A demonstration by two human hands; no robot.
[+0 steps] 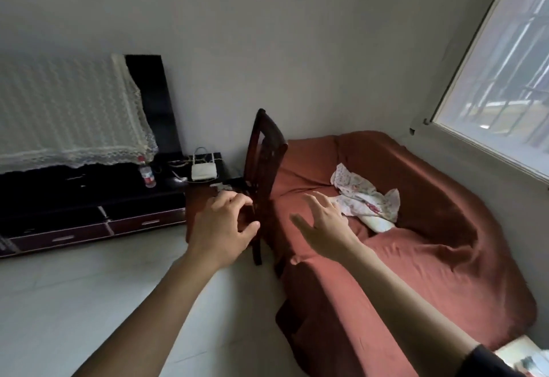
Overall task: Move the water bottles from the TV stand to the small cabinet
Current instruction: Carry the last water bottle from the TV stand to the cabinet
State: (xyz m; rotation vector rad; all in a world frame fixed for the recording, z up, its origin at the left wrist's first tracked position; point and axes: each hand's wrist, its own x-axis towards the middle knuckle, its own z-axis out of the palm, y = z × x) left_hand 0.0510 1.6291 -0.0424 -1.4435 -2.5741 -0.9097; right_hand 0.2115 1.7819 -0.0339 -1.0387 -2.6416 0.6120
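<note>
Both arms are reaching forward: my left hand (221, 225) is hanging half-curled and empty before the chair (263, 168), my right hand (322, 222) spreading wide, empty, over the sofa (416, 228). One bottle (146, 173) is still standing far left on the TV stand (89, 198) (cabinet not showing), so I'm judging the moving unfinished.

A rust-red cover (416, 228) is seen over the sofa, with a white floral-printed cloth (365, 198) lying on it. The TV stand (89, 198) at nine o'clock is finished in glossy black with dark red drawer fronts, and a cream lace cloth (68, 115) is draped over the black screen (154, 103). A red cap and red label are shown on the clear water bottle (146, 173), and dark red-brown wood on the chair (264, 168).
</note>
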